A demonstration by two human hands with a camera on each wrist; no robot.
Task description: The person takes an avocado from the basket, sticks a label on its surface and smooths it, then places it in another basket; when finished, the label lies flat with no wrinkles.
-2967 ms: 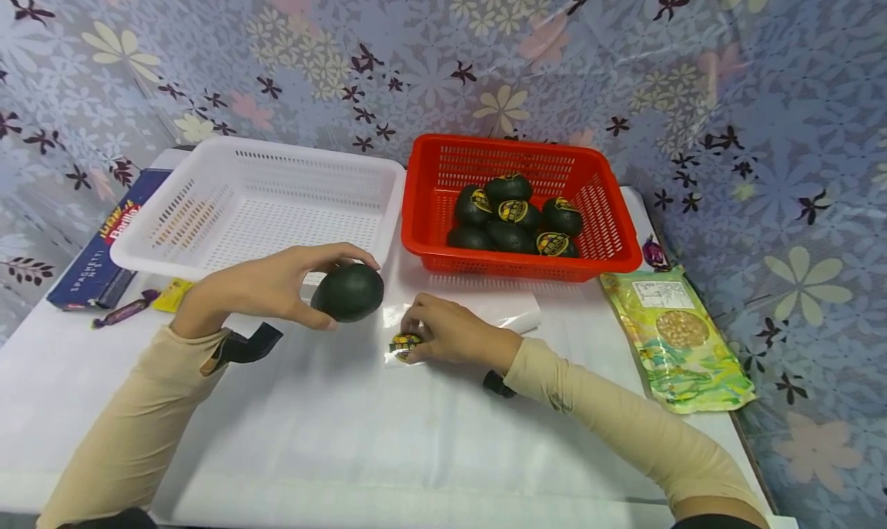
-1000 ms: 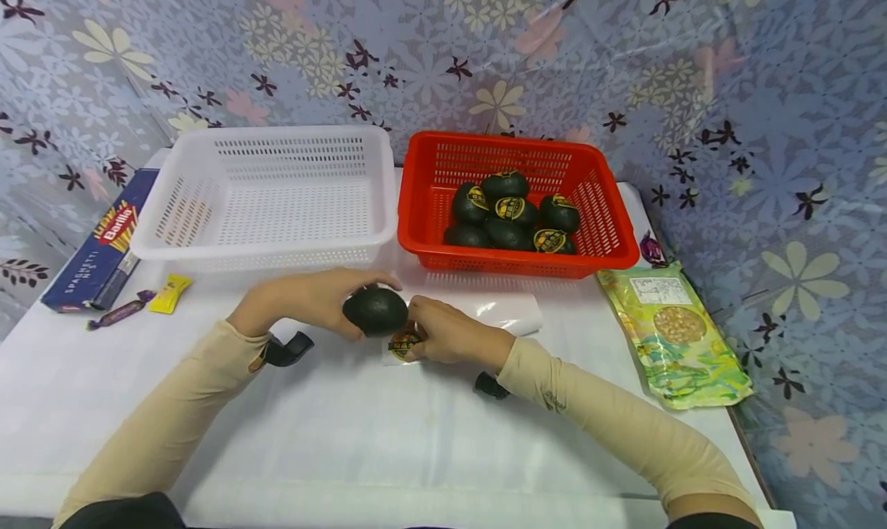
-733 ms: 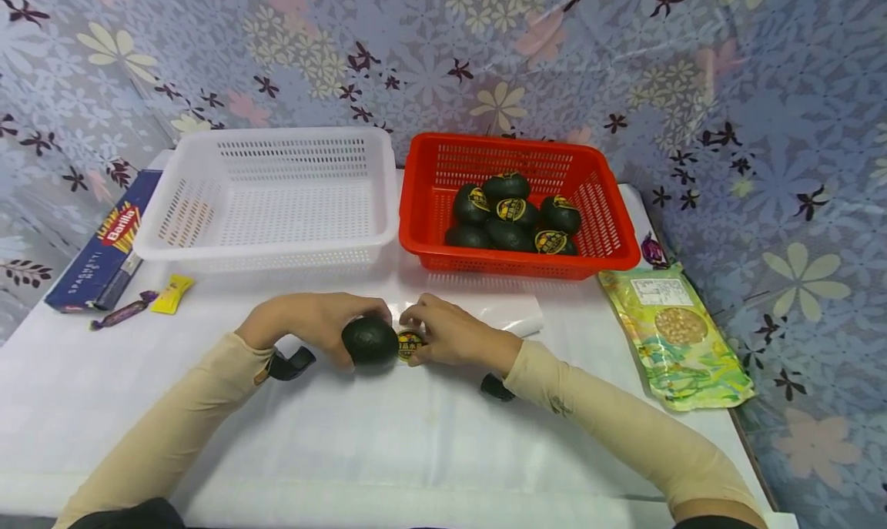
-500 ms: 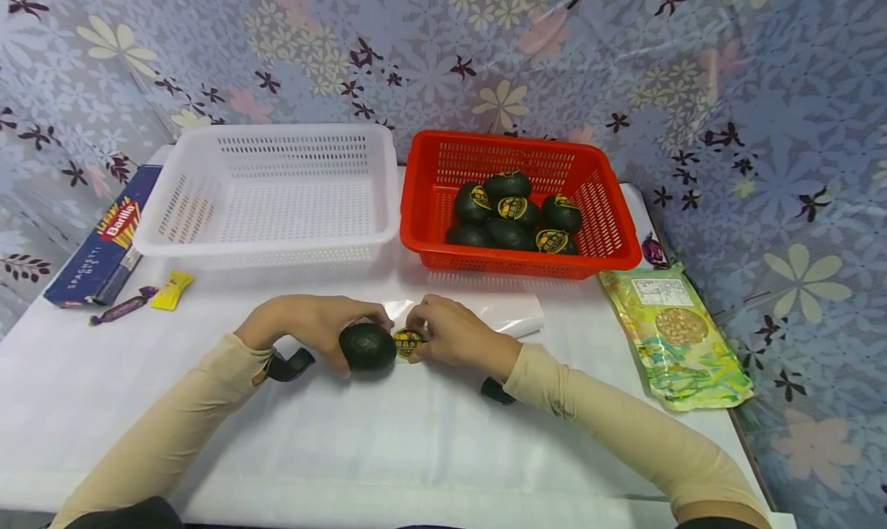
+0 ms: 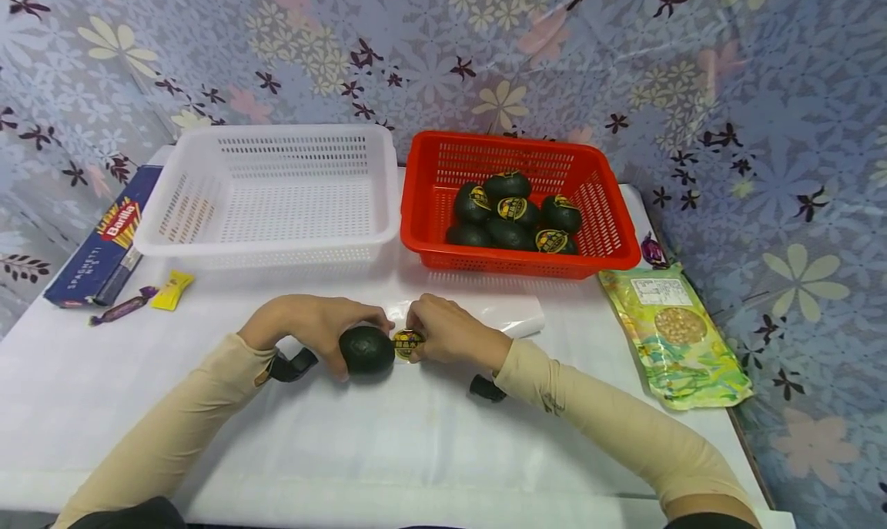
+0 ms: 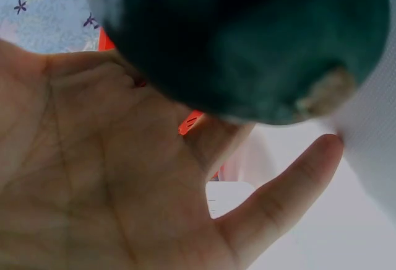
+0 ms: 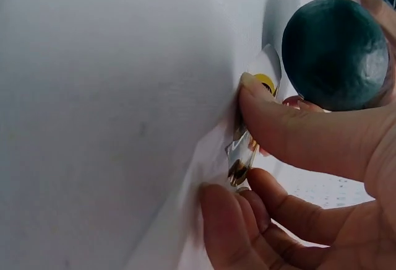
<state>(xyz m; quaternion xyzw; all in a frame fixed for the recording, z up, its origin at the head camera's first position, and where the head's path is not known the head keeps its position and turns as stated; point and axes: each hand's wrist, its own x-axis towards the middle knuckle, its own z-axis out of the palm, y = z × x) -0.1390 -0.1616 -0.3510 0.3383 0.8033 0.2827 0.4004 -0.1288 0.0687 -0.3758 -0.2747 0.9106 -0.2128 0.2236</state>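
Left hand (image 5: 305, 327) grips the dark fruit (image 5: 366, 349) on the bench; right hand (image 5: 446, 334) pinches the sticker (image 5: 406, 343) just beside it, on its right.

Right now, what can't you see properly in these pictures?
- Head view: the words on the sticker are too small; the right hand covers part of it.
- Left wrist view: the dark avocado is blurred and cut off at the top edge; the left hand hides most of the table.
- Head view: how many avocados fill the red basket is unclear; they hide each other.
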